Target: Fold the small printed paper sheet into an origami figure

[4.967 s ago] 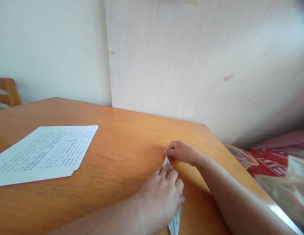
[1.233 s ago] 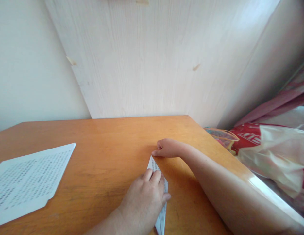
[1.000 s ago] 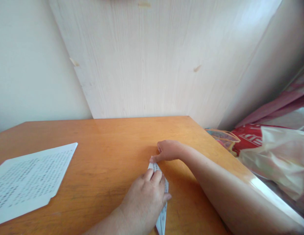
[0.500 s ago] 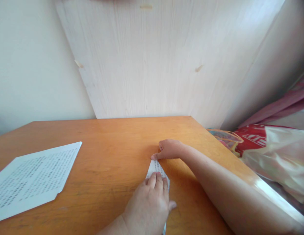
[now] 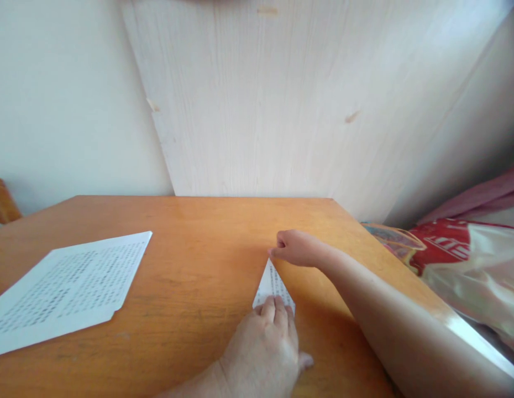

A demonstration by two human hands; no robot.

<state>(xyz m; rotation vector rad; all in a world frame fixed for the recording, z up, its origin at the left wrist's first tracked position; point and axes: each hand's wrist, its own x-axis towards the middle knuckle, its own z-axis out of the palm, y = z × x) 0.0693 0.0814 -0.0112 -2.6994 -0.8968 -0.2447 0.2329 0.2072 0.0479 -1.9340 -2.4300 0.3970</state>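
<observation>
A folded sheet of printed paper (image 5: 273, 284) lies on the wooden table, its pointed end facing away from me. My left hand (image 5: 267, 345) presses flat on it from above, fingers stretched forward, thumb out to the right on the table. The lower part of the paper is hidden under this hand. Just beyond the paper's tip is my right hand (image 5: 300, 249), its fingers curled in. The right thumb is close to the tip, and nothing shows inside the fingers.
A stack of printed sheets (image 5: 80, 284) lies at the left of the table (image 5: 190, 243). A pale wooden board (image 5: 248, 99) stands behind the table. Red and clear plastic bags (image 5: 481, 254) sit past the right edge. Part of a wooden chair (image 5: 4, 199) shows at far left.
My right thumb has come off the paper's tip and the right hand's fingers have curled in more. My left hand stays on the paper. The whole view has shifted slightly.
</observation>
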